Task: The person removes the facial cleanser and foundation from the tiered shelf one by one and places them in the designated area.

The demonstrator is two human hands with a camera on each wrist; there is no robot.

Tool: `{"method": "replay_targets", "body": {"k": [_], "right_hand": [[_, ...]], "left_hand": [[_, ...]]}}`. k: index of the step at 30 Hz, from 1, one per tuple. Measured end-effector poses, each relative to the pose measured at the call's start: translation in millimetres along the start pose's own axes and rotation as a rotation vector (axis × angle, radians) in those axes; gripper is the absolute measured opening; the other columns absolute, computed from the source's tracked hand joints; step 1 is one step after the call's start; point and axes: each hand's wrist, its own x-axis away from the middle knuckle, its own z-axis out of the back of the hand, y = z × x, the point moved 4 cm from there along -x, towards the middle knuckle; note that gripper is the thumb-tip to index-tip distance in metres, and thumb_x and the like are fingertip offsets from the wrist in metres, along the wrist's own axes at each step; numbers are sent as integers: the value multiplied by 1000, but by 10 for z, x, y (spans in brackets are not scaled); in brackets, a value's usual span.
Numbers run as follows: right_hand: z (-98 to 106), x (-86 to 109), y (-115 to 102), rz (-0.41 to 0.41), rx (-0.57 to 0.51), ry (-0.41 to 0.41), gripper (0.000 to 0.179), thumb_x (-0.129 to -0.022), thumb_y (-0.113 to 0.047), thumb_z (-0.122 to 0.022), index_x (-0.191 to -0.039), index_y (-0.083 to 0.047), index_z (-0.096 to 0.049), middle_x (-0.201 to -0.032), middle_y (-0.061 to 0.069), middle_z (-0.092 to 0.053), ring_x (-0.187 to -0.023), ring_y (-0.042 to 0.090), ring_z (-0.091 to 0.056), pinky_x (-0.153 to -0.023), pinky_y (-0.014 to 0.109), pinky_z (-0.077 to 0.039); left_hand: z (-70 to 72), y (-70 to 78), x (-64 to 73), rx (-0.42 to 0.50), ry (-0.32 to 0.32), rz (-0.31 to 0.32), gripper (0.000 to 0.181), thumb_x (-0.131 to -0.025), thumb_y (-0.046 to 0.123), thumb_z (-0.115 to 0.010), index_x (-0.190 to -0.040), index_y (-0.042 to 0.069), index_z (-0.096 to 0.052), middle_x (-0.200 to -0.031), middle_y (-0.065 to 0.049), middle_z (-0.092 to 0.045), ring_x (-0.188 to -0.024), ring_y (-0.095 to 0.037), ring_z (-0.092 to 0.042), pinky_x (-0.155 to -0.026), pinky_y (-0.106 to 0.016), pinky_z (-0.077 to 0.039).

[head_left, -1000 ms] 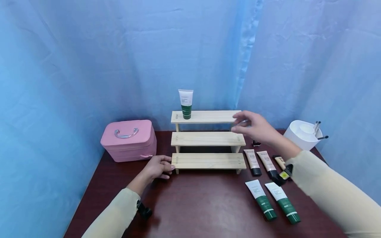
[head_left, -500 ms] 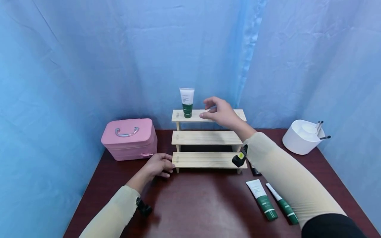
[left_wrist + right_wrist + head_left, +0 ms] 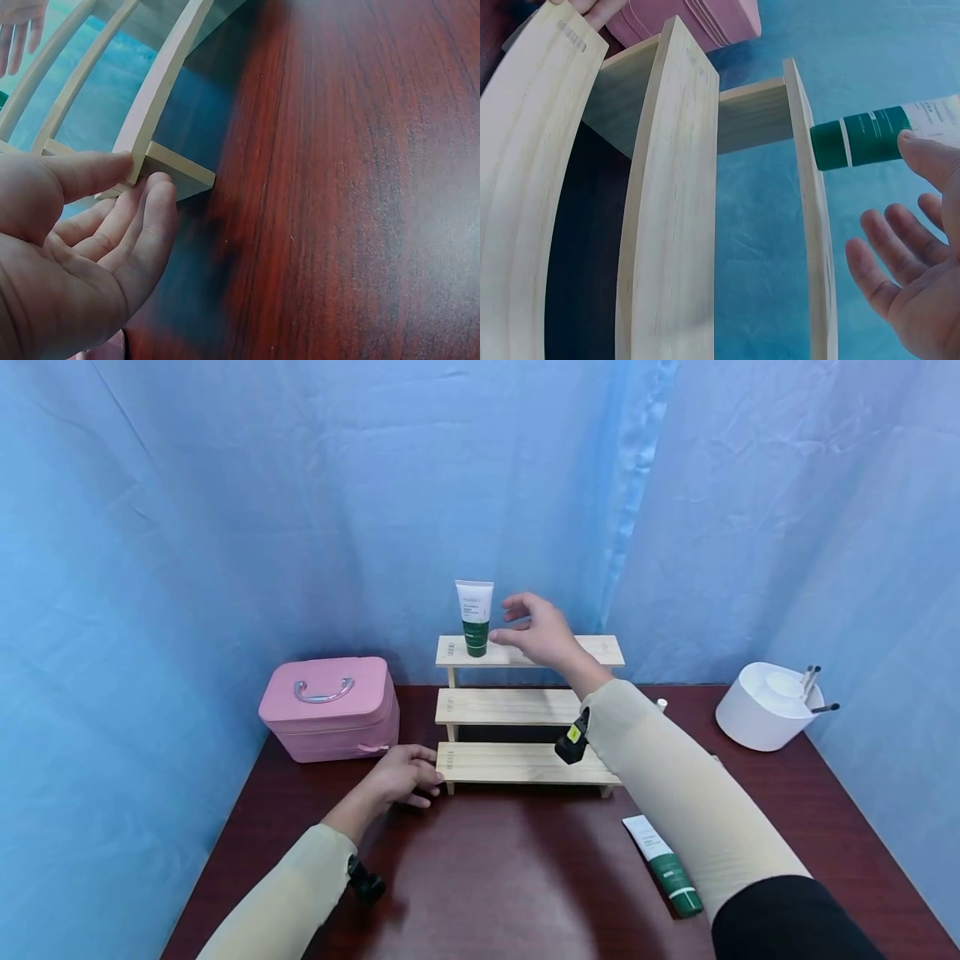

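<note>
A three-step wooden display rack (image 3: pixel 517 763) stands in the middle of the table. My left hand (image 3: pixel 401 777) grips the left end of its lowest step; in the left wrist view the thumb (image 3: pixel 94 174) lies on the board and the fingers curl below it. On the left of the top step a white and green cosmetic tube (image 3: pixel 476 620) stands upright on its cap. My right hand (image 3: pixel 542 631) is just right of this tube, fingers spread and loosely bent. From the right wrist, the thumb (image 3: pixel 930 159) overlaps the tube (image 3: pixel 874 136).
A pink vanity case (image 3: pixel 330 708) sits left of the rack. At the back right is a white round holder (image 3: pixel 761 706) with brushes. Another white and green tube (image 3: pixel 663 867) lies at the right front, partly beside my right sleeve, which covers other items. Blue curtain hangs behind.
My right hand has moved left from the rack's right end, over the top step, to beside the standing tube. The left hand stays at the lowest step.
</note>
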Motion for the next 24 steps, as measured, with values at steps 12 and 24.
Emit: {"method": "replay_targets", "body": {"k": [12,24], "right_hand": [[-166,-83,-101,27,-18,28,56,-94,-27,-78,-141,-11,-53,-131,8,-61,-118,28,-64,-100,44,-56],[-266,-74,-124,16,14,41,45,-96,-25,-75,-134,-11,-57,-125,8,-64,-111,25,-65,-97,44,-56]], "left_hand": [[-16,44,21,-71,21,-8,36,-91,-4,-69,-125,-3,-57,-97,-13,-70,-78,-23,-71,-61,-40,-65],[-24,62,55,-72,18,-12,37,-92,-3,-69,-127,-4,-57,-98,-13,-69,-77,-23,-71,-60,-40,-64]]}}
